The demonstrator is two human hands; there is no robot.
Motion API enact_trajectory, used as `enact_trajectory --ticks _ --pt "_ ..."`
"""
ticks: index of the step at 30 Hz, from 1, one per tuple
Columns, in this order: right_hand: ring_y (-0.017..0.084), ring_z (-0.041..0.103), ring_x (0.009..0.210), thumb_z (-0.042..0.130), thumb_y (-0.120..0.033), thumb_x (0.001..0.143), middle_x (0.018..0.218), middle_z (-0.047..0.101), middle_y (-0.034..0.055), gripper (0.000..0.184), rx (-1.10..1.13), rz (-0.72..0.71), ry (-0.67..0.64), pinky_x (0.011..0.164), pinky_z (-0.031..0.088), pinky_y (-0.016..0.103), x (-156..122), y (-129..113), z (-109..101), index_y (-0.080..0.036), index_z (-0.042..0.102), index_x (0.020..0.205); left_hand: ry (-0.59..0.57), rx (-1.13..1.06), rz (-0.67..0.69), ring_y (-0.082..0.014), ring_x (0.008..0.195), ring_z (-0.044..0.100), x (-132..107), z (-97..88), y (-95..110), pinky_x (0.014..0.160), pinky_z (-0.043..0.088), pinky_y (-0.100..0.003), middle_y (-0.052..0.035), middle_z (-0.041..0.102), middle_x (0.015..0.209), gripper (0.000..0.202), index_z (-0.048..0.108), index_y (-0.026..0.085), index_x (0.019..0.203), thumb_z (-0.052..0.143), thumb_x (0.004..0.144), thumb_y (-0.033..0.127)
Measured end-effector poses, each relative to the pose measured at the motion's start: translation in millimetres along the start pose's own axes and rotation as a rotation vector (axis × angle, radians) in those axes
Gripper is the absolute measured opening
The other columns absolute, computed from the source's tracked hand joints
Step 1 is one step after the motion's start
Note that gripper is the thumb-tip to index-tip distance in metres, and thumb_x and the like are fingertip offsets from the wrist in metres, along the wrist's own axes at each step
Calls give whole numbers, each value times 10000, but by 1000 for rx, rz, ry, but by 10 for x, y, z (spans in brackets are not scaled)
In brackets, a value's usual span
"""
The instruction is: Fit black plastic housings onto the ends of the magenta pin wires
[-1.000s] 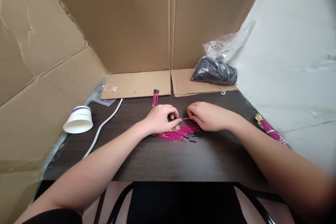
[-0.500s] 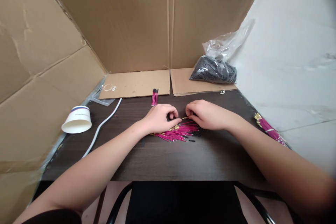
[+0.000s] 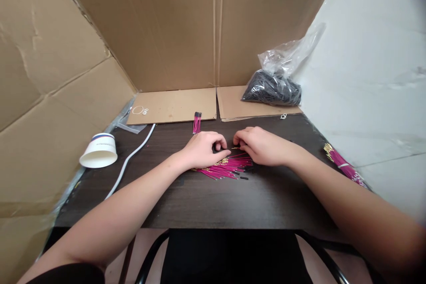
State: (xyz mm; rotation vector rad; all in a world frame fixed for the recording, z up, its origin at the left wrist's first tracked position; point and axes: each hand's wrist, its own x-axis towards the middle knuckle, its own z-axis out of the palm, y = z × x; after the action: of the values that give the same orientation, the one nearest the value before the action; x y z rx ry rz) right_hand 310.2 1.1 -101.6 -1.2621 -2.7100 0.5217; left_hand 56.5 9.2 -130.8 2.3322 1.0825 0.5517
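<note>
A loose pile of magenta wires with gold tips (image 3: 226, 166) lies on the dark table (image 3: 213, 204), with a few small black sleeves (image 3: 244, 178) beside it. My left hand (image 3: 203, 150) rests curled on the pile's left end, fingers pinched together. My right hand (image 3: 259, 145) sits just right of it, fingertips pinched near a gold-tipped wire end. What each pinch holds is too small to make out. The two hands almost touch.
A small bundle of magenta wires (image 3: 197, 123) lies behind my hands. A plastic bag of black parts (image 3: 273, 88) sits back right, another wire bundle (image 3: 342, 166) at the right edge. An overturned paper cup (image 3: 99, 151) and white cable (image 3: 129, 159) lie left. Cardboard walls surround the table.
My right hand has crept slightly left toward my left hand. The left hand stays put on the pile.
</note>
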Motion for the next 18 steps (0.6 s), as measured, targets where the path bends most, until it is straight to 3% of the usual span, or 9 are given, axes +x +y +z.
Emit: enact_trajectory --ticks 11,15,18 --pt "246 676 950 588 -45 978 1019 772 107 204 12 -63 31 858 458 336 1 -5 7 -175 741 1012 14 26 16 -174 767 637 -2 12 -10 682 426 -314 -14 759 871 165 794 224 931 821 936 387" --pt "242 667 936 640 -153 1041 1014 752 112 104 -9 -58 24 842 442 335 16 -11 19 -170 720 977 13 27 12 -172 770 636 -3 8 -5 695 434 -311 -14 754 873 161 797 225 943 817 943 385" --pt "241 655 947 643 -210 1077 1026 739 115 131 -17 -48 15 846 434 335 30 -4 48 -170 697 964 16 26 14 -172 766 632 -2 8 -3 697 434 -311 -15 754 873 150 800 226 948 815 944 375"
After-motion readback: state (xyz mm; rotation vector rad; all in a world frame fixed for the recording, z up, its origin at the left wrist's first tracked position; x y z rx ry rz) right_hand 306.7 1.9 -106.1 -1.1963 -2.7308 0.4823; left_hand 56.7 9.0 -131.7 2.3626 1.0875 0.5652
